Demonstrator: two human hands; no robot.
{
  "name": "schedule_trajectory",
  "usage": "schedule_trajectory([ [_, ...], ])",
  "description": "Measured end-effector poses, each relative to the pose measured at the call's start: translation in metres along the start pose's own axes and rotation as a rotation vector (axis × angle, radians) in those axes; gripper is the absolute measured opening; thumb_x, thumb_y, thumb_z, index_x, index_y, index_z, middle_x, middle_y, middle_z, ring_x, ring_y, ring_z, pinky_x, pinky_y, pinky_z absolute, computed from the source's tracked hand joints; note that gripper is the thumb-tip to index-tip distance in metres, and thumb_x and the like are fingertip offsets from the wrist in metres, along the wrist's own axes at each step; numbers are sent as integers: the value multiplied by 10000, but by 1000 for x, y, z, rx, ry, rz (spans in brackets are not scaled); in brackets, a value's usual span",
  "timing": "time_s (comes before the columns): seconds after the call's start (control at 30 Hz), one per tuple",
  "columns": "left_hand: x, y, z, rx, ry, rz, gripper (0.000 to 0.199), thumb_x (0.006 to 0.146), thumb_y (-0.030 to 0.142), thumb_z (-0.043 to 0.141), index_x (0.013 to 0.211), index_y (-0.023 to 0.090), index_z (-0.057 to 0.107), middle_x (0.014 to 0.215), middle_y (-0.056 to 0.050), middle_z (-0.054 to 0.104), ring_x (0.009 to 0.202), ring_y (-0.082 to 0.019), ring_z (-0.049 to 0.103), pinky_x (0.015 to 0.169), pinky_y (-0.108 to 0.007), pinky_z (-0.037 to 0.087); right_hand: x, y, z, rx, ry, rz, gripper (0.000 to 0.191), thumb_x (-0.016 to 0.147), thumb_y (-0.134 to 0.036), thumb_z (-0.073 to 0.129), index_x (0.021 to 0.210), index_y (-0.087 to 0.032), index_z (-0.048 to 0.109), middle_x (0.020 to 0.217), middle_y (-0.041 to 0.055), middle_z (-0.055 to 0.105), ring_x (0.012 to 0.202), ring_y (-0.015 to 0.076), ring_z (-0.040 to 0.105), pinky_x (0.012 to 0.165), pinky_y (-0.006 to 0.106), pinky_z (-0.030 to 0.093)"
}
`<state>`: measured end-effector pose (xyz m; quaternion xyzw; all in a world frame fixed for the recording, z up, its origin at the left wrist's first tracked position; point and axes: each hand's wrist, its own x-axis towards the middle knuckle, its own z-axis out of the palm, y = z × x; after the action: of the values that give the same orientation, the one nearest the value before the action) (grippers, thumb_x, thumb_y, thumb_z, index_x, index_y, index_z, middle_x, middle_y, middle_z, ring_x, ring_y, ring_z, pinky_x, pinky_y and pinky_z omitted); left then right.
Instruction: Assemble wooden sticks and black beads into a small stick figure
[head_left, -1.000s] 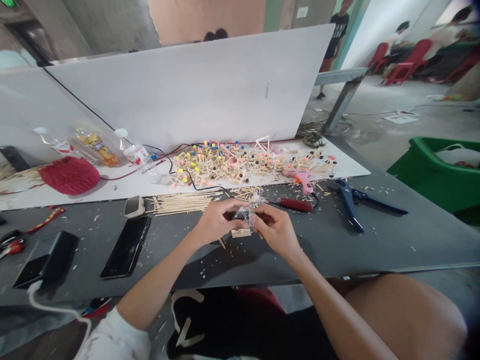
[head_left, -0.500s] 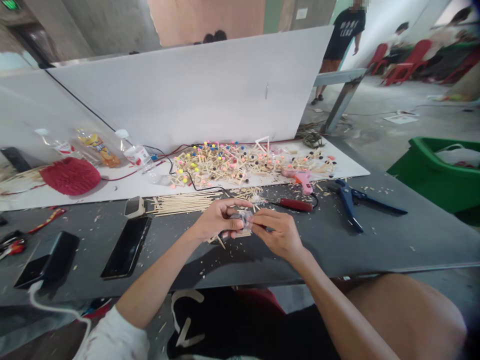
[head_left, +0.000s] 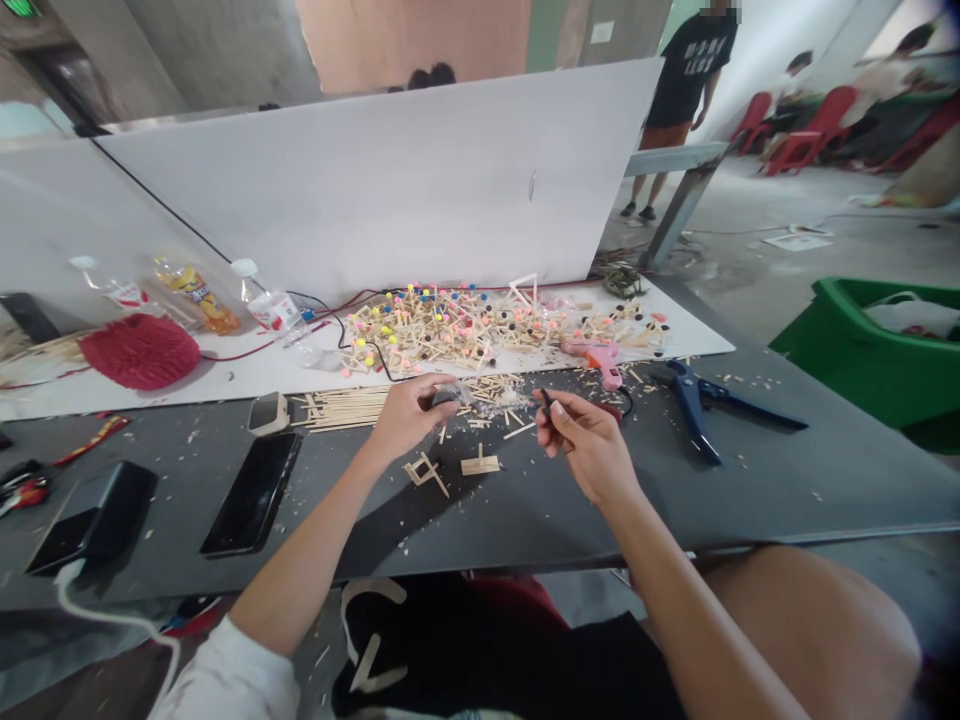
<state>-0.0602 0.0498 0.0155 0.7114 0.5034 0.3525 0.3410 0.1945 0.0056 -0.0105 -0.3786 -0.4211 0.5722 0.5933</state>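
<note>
The hands have just pulled apart: the left hand [head_left: 405, 420] curls around a clear plastic bag [head_left: 457, 395], while the right hand [head_left: 589, 442] pinches a small dark bit [head_left: 547, 401] between finger and thumb. A small stick frame [head_left: 480, 465] now lies loose below them on the grey table [head_left: 525, 510].

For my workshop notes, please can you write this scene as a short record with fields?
Left hand: fingers curled around a small clear plastic packet; contents unclear.
Right hand: pinches a small dark piece between thumb and forefinger.
Things: a small wooden stick frame and a flat stick piece lie below the hands on the grey table.
Rest: pink glue gun, blue-handled pliers, smartphone, stick models with coloured tips, green crate, standing person.
</note>
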Motion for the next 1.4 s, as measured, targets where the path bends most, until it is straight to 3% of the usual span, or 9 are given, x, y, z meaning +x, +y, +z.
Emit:
schedule_trajectory([
  [0.17, 6, -18, 0, 183, 32, 30, 334, 846, 330, 688, 1152, 199, 662, 910, -58, 753, 598, -159, 684, 670, -312, 549, -1, 1, -1, -79, 0, 41, 357, 799, -514, 721, 819, -161, 673, 587, -22, 567, 448, 79, 496, 353, 186, 346],
  [0.37, 12, -27, -1, 333, 35, 113, 259, 847, 277, 669, 1096, 212, 693, 960, -61, 755, 778, -207, 701, 745, -337, 536, -1, -1, -3, -38, -81, 63, 344, 750, -428, 793, 933, -164, 669, 782, 51, 707, 608, 140, 645, 502, 242, 511],
  [0.47, 13, -29, -2, 417, 10, 136, 250, 843, 268, 672, 1084, 210, 704, 906, -56, 748, 746, -201, 681, 730, -334, 520, -1, 0, -3, -22, -95, 72, 380, 796, -462, 746, 1013, -158, 679, 796, 48, 703, 590, 126, 636, 497, 240, 513],
  [0.67, 12, -31, 0, 450, -23, 130, 340, 856, 364, 671, 1164, 220, 677, 822, -45, 718, 698, -194, 661, 684, -317, 496, -3, -1, 1, -61, -104, 67, 347, 816, -498, 712, 760, -157, 678, 587, 2, 625, 434, 98, 550, 346, 195, 391],
  [0.83, 13, -33, -1, 392, -33, 87, 448, 845, 483, 664, 1190, 197, 661, 884, -74, 733, 721, -202, 678, 685, -313, 499, -3, -7, -2, 30, -100, 93, 221, 663, -312, 866, 755, -170, 724, 797, 54, 740, 642, 127, 669, 580, 228, 549],
  [0.97, 14, -32, -3, 409, -7, 57, 475, 852, 493, 648, 1208, 177, 650, 916, -77, 734, 716, -195, 678, 709, -316, 501, 0, -5, -5, 82, -56, 125, 286, 658, -332, 872, 870, -174, 764, 894, 65, 756, 788, 168, 718, 749, 271, 589],
  [1.1, 13, -27, -4, 423, 32, 37, 496, 869, 561, 596, 1177, 178, 664, 921, -78, 738, 721, -205, 683, 700, -319, 505, 1, -1, -4, 26, -55, 124, 312, 757, -452, 790, 862, -159, 756, 758, 46, 724, 621, 126, 680, 601, 232, 570],
  [1.23, 12, -24, -5, 404, 118, 49, 480, 883, 577, 562, 1108, 173, 689, 886, -67, 745, 722, -209, 687, 702, -314, 514, 0, -1, -4, -5, -90, 103, 324, 798, -486, 742, 795, -162, 736, 612, 8, 648, 473, 94, 589, 413, 192, 456],
  [1.4, 13, -26, -5, 404, 217, 56, 428, 891, 538, 555, 1068, 174, 695, 850, -67, 747, 723, -214, 688, 691, -312, 520, -1, -4, -6, 26, -87, 90, 230, 748, -367, 809, 839, -163, 753, 767, 46, 720, 618, 112, 652, 545, 200, 523],
])
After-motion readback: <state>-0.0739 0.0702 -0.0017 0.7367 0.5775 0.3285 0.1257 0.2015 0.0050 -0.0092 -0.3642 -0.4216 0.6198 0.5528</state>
